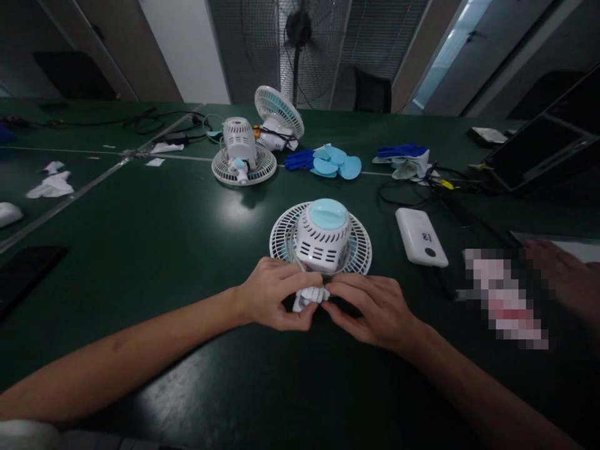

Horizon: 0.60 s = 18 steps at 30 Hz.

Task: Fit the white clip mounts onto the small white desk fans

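A small white fan with a light blue cap lies with its round grille flat on the green table, motor housing upward. Just in front of it, my left hand is closed around a small white bundle that looks like a folded cord. A thin pale cord runs from the fan down toward that hand. My right hand pinches at the bundle's right end, its fingertips close to the left ones. What exactly lies between the right fingertips is hidden.
Farther back are two more fans, light blue fan blades and blue-and-white gloves. A white power bank lies right of the near fan. Another person's hand rests at the right. A dark phone is at left.
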Motion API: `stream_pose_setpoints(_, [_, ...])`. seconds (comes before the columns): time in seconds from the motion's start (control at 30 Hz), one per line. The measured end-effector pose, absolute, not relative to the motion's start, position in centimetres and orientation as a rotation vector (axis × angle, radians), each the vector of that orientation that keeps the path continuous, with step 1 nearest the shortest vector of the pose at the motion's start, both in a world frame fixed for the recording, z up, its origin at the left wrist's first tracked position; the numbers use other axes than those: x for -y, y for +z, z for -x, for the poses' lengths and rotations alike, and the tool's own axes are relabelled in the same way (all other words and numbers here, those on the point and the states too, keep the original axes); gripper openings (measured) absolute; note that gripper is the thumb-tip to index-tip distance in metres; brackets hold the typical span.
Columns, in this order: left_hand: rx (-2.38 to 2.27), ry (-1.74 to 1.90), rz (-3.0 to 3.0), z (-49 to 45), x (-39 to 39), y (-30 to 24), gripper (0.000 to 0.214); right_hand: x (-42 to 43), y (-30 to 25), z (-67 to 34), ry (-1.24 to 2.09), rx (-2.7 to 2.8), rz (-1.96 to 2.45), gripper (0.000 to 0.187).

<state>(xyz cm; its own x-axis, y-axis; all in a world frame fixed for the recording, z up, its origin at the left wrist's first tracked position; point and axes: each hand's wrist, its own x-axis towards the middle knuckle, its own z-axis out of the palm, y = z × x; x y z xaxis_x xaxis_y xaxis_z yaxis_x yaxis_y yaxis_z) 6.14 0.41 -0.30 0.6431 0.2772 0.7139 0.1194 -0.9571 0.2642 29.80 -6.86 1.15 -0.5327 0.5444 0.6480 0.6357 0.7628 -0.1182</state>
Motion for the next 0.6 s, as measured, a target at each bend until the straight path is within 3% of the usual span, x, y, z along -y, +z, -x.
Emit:
stream_pose_setpoints(0.1, [-0.326,1.201,-2.657,-6.1,-0.4,-0.3,0.035,6.7,1.4,-30.3,-0.368,2.307,0.781,0.025])
stream_pose_setpoints(0.17, [-0.318,1.195,-2.664,-6.0,-0.4,-0.3,0.035,6.8,1.5,-30.1,-0.33,2.3,0.783,0.015])
stream_pose_setpoints(0.23, [-0.325,1.184,-2.677,-6.0,-0.3,-0.2,0.034,6.9,1.4,-29.4,-0.111,2.247,0.891,0.004])
stream_pose_setpoints(0.3, [-0.337,1.181,-2.682,-6.0,-0.3,-0.2,0.033,7.1,1.3,-28.7,0.173,2.152,1.023,0.017])
stream_pose_setpoints(0.37, [-0.339,1.194,-2.674,-6.1,-0.3,-0.1,0.033,7.1,1.3,-28.5,0.301,2.105,1.058,0.015])
stream_pose_setpoints(0.43, [-0.331,1.202,-2.665,-6.1,-0.3,-0.1,0.034,7.0,1.2,-28.8,0.203,2.163,0.987,0.01])
stream_pose_setpoints(0.6, [-0.33,1.214,-2.659,-6.1,-0.5,-0.3,0.036,6.6,1.1,-30.2,-0.219,2.276,0.845,0.025])
